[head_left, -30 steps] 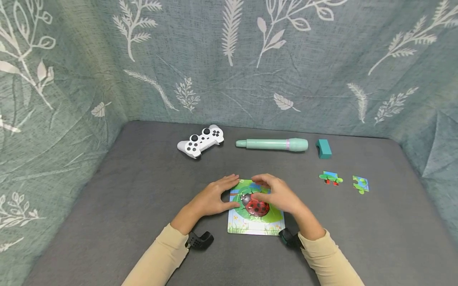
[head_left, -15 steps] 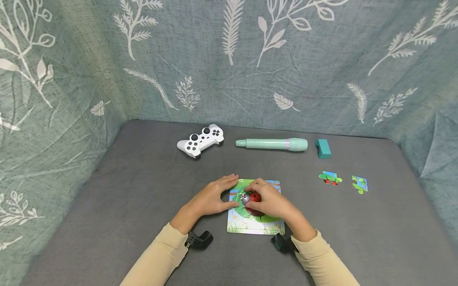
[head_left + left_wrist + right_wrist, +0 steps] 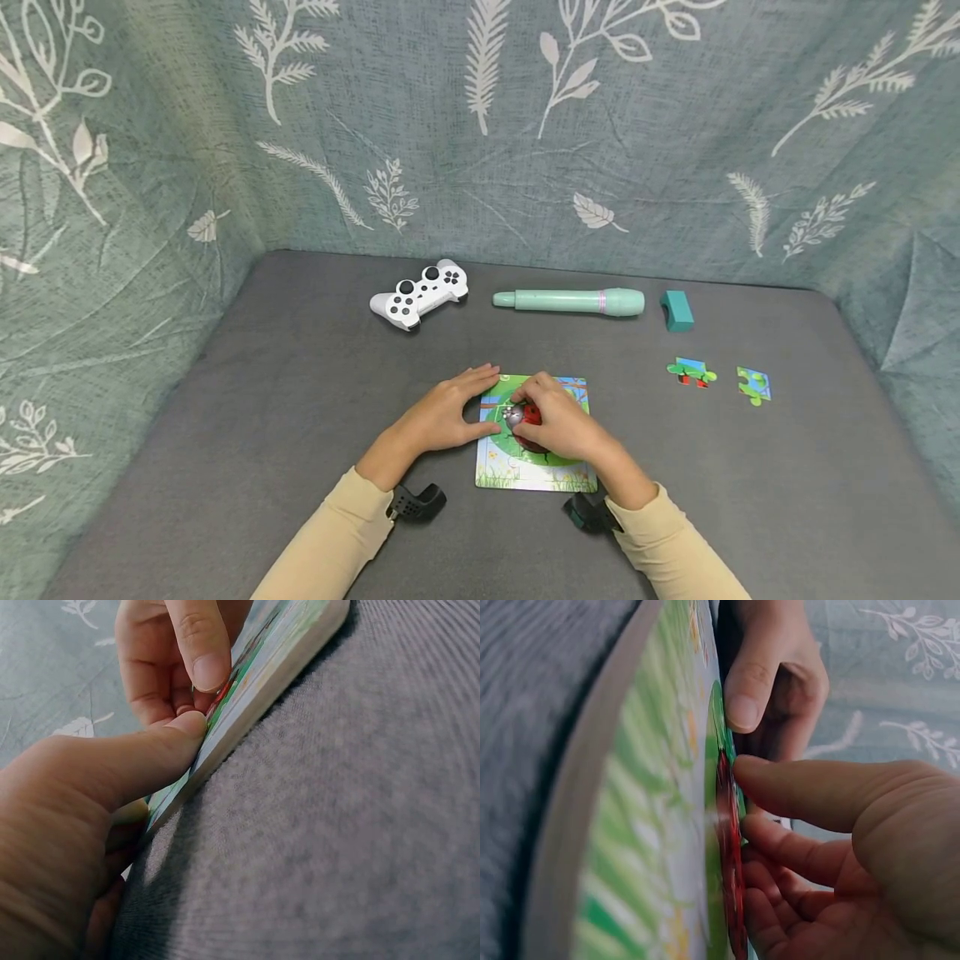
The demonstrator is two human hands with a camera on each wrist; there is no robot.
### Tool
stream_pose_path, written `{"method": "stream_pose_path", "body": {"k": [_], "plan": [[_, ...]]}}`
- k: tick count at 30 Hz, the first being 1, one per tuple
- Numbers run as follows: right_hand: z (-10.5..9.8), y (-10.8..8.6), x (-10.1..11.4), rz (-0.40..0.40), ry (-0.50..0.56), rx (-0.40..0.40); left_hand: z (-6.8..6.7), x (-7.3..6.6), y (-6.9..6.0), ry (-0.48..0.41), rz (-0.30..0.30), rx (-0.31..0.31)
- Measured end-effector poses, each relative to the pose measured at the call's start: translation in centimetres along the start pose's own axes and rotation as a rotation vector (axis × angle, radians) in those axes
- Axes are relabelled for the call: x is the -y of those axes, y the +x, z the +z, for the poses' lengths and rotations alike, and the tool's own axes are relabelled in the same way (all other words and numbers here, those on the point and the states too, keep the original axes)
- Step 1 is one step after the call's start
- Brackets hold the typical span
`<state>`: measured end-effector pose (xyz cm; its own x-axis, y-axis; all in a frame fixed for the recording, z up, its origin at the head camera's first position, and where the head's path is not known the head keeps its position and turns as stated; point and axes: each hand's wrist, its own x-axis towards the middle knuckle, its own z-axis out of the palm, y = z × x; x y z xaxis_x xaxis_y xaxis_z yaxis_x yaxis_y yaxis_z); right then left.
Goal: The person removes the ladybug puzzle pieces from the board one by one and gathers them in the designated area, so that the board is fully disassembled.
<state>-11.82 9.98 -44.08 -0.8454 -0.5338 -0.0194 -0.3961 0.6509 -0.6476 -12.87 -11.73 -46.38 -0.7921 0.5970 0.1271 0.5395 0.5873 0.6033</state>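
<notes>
A ladybug jigsaw puzzle in a flat board (image 3: 536,477) lies on the grey table. My left hand (image 3: 447,417) steadies its left side: fingers straight at the upper left corner, thumb touching the left edge. Over the red ladybug in the middle, my right hand (image 3: 561,425) has curled fingers and pinches a ladybug puzzle piece (image 3: 730,862) between thumb and fingertips. That hand covers the piece's outline and part of the picture. From the left wrist view, the left thumb (image 3: 169,742) lies against the board's rim, close to the right fingers.
Two loose puzzle pieces, one green and red (image 3: 692,372) and one green and blue (image 3: 753,385), lie to the right. Along the back are a white game controller (image 3: 420,294), a pale green toy microphone (image 3: 567,302) and a teal block (image 3: 677,311). Patterned cloth hangs behind.
My right hand has moved left from the board's upper right onto the ladybug, its fingers drawing closer together. The left hand and the board have stayed in place.
</notes>
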Motion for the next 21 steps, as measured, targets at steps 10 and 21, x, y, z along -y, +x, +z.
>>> {"method": "stream_pose_path", "body": {"k": [10,21], "plan": [[0.28,-0.02,0.12,0.021,0.01,-0.023,0.06,-0.01,0.03,0.002,-0.002,-0.006],[0.19,0.03,0.46,0.056,0.022,-0.04,-0.03,-0.3,0.04,-0.008,-0.025,-0.011]]}}
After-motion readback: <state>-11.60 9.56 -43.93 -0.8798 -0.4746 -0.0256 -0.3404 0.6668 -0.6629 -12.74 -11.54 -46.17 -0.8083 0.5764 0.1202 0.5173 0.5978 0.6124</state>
